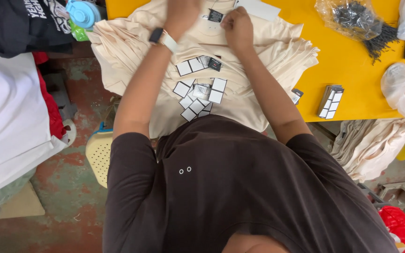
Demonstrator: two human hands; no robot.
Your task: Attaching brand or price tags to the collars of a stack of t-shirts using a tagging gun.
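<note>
Looking down over a yellow surface [348, 65] with a fat stack of cream shirts [258, 61] spread across it, front edge of the stack hanging off the near side. Sitting top right, well apart from the shirts: a clear bag of black plastic fasteners [352, 18].

Both arms reaching out to the neckline of the top shirt. Left hand [181, 14], the one with the watch on the wrist, blurry and half cut off by the frame, so can't tell if spread or pinching. Right hand [237, 28] curled up tight, fingers pressed together right at the collar, just beside a small black tag [215, 15]; can't see what, if anything, sits between the fingertips.

Scattered loose on the chest of that top shirt, between the arms: a bunch of white cards with black borders [198, 93]. Neater little stack of the same cards [330, 100] over on the bare yellow, near the edge.

Stuff that could go sideways, just my read:
- tugging or lifting the top shirt probably sends those loose cards sliding to the floor
- leaning in might drag the overhanging stack off the edge
- brushing an elbow past the small card stack likely knocks it over, being that near the edge
</note>
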